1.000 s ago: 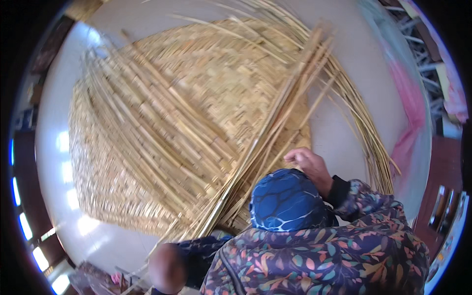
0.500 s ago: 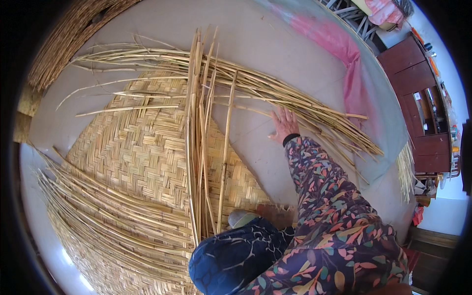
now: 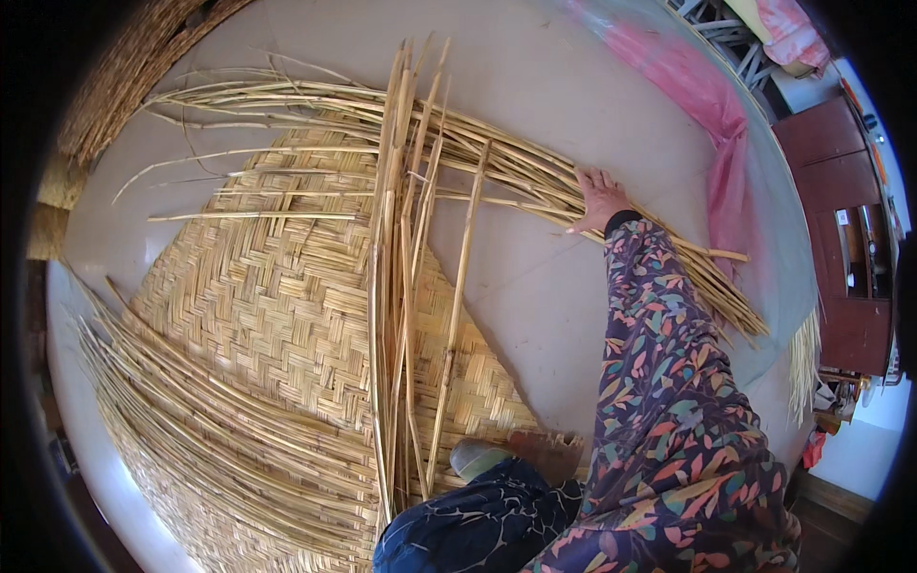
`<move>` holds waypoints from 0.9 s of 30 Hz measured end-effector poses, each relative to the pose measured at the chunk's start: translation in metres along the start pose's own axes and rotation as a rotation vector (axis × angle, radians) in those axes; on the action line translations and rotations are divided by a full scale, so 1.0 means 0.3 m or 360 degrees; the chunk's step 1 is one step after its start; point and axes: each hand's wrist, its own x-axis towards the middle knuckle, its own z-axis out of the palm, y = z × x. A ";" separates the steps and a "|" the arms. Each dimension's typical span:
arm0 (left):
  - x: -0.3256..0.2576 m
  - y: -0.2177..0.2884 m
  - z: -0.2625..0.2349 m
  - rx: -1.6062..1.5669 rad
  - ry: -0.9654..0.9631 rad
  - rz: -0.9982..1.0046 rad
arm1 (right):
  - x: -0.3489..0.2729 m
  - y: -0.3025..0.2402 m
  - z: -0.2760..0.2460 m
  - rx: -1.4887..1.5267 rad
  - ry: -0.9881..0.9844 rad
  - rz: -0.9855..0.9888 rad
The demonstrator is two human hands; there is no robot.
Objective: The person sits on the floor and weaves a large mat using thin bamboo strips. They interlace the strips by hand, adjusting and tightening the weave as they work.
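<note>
right hand (image 3: 600, 199) splayed loose on reeds (image 3: 540, 177), right of woven mat (image 3: 296, 296), left hand outta view, can't tell its grip, red cabinet (image 3: 836, 329) farther right, small stuff (image 3: 867, 227) inside

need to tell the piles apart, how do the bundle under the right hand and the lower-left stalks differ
The bundle stretches past the woven mat onto the floor; the lower-left stalks lie mostly on the mat. The bundle is heaped close near the right hand; the lower-left stalks lie spread side by side. Both are long, thin and yellowish.
</note>
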 end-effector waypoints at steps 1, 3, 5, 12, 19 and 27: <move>-0.016 -0.012 0.002 -0.0003 0.0001 -0.0024 | 0.018 0.001 0.007 -0.0005 0.0027 -0.0022; -0.037 -0.046 0.021 -0.0008 -0.0019 -0.0041 | 0.039 0.067 0.024 0.0092 0.0005 -0.0032; -0.070 -0.149 0.043 0.0100 -0.0040 0.0106 | 0.039 0.093 0.070 0.0190 0.0049 -0.0054; -0.060 0.013 -0.043 -0.0303 -0.0013 -0.0372 | 0.019 0.061 0.146 0.0534 0.0446 0.0005; -0.066 0.034 -0.052 -0.0401 0.0019 -0.0407 | -0.112 -0.109 0.172 0.0298 0.0105 0.0179; -0.077 0.054 -0.057 -0.0463 -0.0009 -0.0311 | -0.198 -0.137 0.167 0.0738 0.0305 0.0011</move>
